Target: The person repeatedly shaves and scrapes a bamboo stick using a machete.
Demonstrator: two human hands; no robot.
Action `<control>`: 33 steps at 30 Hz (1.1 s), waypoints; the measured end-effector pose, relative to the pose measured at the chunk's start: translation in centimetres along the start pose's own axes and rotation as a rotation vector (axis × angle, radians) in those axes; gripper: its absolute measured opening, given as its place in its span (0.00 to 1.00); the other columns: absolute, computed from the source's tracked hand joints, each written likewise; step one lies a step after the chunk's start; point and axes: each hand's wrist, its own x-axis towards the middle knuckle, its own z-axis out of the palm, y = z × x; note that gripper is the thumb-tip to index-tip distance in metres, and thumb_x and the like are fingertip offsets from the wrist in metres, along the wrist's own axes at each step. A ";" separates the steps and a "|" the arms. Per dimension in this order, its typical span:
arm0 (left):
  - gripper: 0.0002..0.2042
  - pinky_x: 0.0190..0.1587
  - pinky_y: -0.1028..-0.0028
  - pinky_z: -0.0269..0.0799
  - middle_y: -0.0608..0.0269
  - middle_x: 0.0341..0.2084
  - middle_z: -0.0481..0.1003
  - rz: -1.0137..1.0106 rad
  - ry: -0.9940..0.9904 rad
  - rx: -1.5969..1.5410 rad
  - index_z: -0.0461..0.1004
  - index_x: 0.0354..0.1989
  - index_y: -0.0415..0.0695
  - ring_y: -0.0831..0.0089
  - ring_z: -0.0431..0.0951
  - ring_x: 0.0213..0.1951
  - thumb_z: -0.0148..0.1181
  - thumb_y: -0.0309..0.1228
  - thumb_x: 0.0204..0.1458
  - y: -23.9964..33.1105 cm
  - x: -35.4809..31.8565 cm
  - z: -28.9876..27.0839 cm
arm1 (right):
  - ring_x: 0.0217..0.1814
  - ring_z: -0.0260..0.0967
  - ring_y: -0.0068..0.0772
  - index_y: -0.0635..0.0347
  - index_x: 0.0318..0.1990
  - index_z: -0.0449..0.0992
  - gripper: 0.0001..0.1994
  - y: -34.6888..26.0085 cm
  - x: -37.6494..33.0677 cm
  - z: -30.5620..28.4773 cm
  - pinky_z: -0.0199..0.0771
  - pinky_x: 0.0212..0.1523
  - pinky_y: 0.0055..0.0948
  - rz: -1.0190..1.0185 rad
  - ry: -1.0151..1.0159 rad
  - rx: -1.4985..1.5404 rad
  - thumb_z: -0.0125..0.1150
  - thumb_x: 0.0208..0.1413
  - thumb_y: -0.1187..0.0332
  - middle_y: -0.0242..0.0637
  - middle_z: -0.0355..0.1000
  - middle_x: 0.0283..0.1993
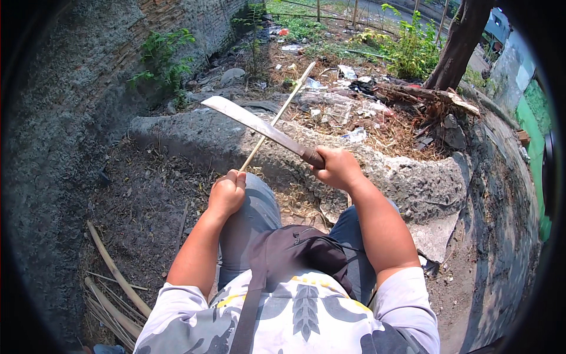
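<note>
A thin pale stick (287, 101), perhaps bamboo, slants up and away from my left hand (227, 193), which is closed round its near end above my left knee. My right hand (338, 168) grips the dark handle of a machete (253, 123). Its long blade points to the far left and crosses the stick about midway; whether the two touch I cannot tell. The far end of the stick looks wider and paler than the rest. My fingertips on the stick are partly hidden behind the hand.
A low rough concrete ledge (194, 138) runs across in front of my knees. Litter and dry grass lie beyond it, by a tree trunk (463, 44). A rough wall (71, 100) stands on the left. Long cut strips (118, 268) lie at the lower left.
</note>
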 end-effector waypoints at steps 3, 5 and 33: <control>0.17 0.39 0.47 0.74 0.38 0.32 0.80 -0.004 -0.100 0.042 0.75 0.37 0.40 0.37 0.80 0.38 0.51 0.42 0.68 1.2 -0.1 -1.0 | 0.45 0.80 0.52 0.52 0.42 0.76 0.14 -0.2 0.2 0.8 0.80 0.47 0.50 -0.133 -0.174 -0.152 0.68 0.51 0.58 0.45 0.81 0.40; 0.16 0.38 0.47 0.74 0.39 0.31 0.80 -0.002 -0.167 0.082 0.75 0.37 0.40 0.37 0.80 0.38 0.52 0.41 0.68 0.9 -0.8 -1.0 | 0.45 0.80 0.51 0.52 0.42 0.75 0.15 -0.4 0.7 0.7 0.80 0.47 0.49 -0.171 -0.171 -0.225 0.68 0.51 0.58 0.44 0.81 0.40; 0.17 0.39 0.48 0.73 0.43 0.29 0.79 0.036 -0.089 -0.016 0.74 0.34 0.40 0.40 0.80 0.35 0.53 0.42 0.68 0.2 -0.8 -0.5 | 0.46 0.80 0.51 0.49 0.42 0.79 0.10 4.3 3.2 0.0 0.80 0.47 0.48 0.011 -0.120 -0.279 0.63 0.50 0.67 0.45 0.81 0.38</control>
